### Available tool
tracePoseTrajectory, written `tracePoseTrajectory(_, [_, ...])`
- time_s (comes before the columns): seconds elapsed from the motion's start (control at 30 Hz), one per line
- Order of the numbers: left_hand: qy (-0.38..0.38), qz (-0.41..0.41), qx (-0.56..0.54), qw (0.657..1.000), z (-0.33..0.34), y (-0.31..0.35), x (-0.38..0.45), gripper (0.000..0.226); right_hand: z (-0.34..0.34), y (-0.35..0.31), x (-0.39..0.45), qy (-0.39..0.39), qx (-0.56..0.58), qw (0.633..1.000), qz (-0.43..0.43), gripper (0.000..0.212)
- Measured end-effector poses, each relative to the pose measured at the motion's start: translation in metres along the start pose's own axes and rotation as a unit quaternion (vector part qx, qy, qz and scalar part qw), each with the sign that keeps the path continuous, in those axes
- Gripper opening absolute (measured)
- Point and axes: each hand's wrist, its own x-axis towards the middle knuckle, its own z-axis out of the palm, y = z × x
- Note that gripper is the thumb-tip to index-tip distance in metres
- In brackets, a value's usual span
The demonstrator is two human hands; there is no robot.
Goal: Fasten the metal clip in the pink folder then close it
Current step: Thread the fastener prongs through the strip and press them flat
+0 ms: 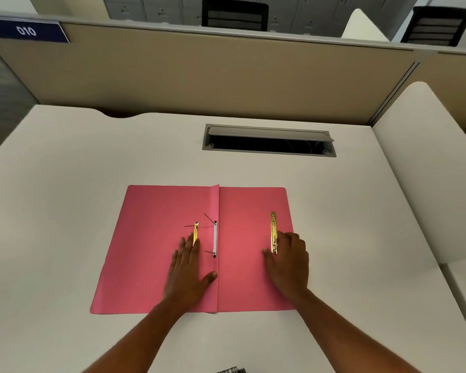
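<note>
The pink folder (151,254) lies open and flat on the white desk. A white strip (215,239) with thin dark prongs runs along the spine fold. A gold metal bar (273,230) rests on the right flap. A second gold piece (196,232) lies on the left flap. My left hand (187,273) is spread flat on the left flap, fingertips over the lower end of that left gold piece. My right hand (288,262) lies on the right flap with its fingers against the lower end of the gold bar; no grip on it shows.
An open cable hatch (269,141) is set into the desk beyond the folder. A beige partition (199,71) closes the far edge. A second white desk (420,162) adjoins on the right. A small dark object (233,370) shows at the bottom edge.
</note>
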Motion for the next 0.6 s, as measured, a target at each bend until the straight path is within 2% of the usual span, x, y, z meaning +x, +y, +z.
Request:
tracePoseTrajectory(0.1, [-0.012, 0.033, -0.013, 0.999, -0.007, -0.003, 0.003, 0.099, -0.002, -0.016, 0.002, -0.001, 0.041, 0.995, 0.090, 0.035])
tracePoseTrajectory(0.3, [-0.016, 0.093, -0.040, 0.995, -0.020, -0.024, 0.014, 0.088, -0.007, -0.030, 0.015, -0.012, 0.064, 0.980, 0.189, 0.029])
tracePoseTrajectory(0.43, [0.017, 0.084, -0.083, 0.993, -0.030, -0.036, 0.028, 0.076, -0.004, -0.039, 0.019, 0.000, 0.041, 0.978, 0.205, 0.023])
tracePoseTrajectory(0.6, [0.055, 0.062, -0.154, 0.985, -0.044, -0.043, 0.048, 0.046, -0.005, -0.050, 0.022, 0.014, 0.092, 0.959, 0.269, 0.020])
